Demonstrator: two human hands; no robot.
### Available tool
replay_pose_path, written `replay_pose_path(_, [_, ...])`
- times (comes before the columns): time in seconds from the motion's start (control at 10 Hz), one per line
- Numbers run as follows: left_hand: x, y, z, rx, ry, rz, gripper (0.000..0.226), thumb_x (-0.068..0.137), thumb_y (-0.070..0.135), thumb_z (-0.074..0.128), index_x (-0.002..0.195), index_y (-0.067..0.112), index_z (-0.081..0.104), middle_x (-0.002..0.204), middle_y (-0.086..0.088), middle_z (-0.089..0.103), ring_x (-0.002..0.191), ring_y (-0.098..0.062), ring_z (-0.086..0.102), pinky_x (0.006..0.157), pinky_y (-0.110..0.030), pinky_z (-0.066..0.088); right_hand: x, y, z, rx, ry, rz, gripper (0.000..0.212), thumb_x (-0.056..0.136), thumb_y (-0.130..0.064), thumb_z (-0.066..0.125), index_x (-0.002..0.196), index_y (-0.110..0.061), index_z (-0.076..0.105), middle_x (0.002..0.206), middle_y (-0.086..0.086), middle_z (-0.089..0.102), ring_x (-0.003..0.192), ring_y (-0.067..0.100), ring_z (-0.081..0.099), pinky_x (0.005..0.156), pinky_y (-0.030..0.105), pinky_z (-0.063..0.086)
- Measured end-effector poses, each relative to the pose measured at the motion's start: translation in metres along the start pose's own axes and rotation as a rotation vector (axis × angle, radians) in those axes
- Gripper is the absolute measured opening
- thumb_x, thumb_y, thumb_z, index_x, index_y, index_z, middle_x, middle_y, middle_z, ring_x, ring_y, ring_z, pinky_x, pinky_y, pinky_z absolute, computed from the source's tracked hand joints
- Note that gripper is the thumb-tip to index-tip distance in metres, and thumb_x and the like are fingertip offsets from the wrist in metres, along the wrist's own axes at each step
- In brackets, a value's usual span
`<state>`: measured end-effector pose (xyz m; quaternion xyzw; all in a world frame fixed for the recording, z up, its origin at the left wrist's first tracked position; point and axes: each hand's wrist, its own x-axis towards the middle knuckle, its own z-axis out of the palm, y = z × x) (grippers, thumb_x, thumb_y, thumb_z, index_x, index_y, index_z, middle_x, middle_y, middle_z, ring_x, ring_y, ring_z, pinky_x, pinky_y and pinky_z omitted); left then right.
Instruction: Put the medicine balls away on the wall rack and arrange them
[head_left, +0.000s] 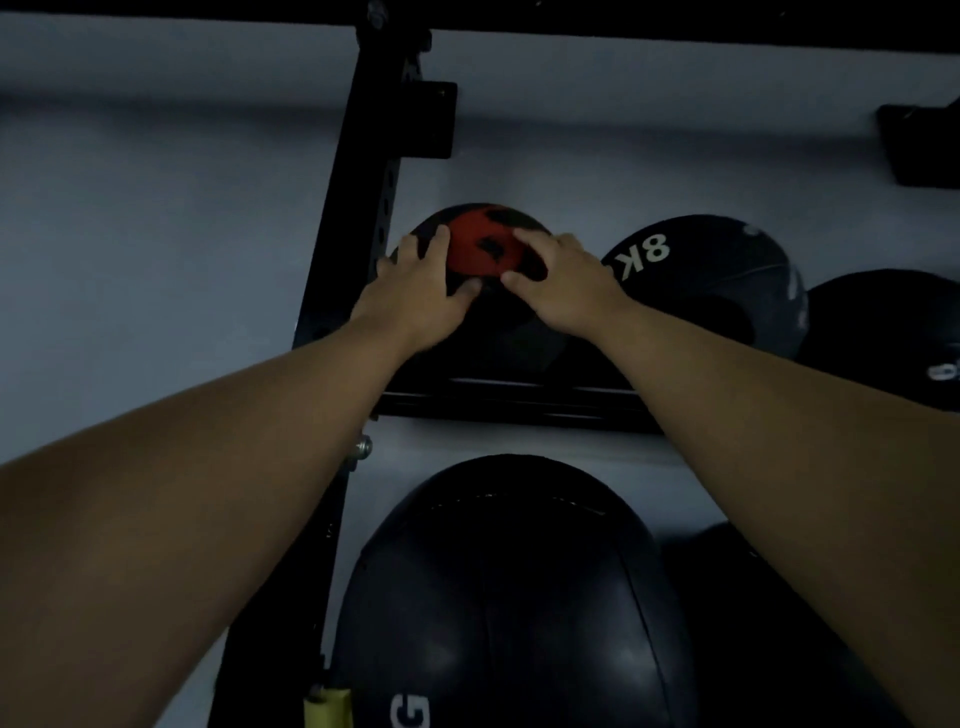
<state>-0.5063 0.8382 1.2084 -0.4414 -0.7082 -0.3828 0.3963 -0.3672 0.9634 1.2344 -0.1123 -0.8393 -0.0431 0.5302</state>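
A black medicine ball with a red patch sits at the left end of the upper shelf of the black wall rack. My left hand grips its left side and my right hand presses on its right side. Beside it on the same shelf rests a black ball marked 8K, then another black ball at the right edge. On the level below sits a large black ball, with a further dark ball partly hidden behind my right forearm.
The rack's black perforated upright runs down just left of the red-patched ball, with a bracket on the grey wall. Another black bracket sticks out at the upper right. A yellow strap end hangs at the bottom. The scene is dim.
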Motion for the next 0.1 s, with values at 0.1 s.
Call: replay_pose_path(0.1, [-0.0215,0.0087,-0.0131,0.118,-0.072,0.076,0.077,0.107,0.051,0.057,0.171,0.025,0.022,0.177,-0.015,0.024,0.157,-0.044,0.034,0.122,-0.059,0.041,-0.0199,0.0006,-0.0197,0.001,-0.014,-0.002,0.06,0.104,-0.043,0.058,0.16,-0.026,0.044,0.156,0.015,0.051,0.142,0.032,0.052,0.117,0.034,0.041])
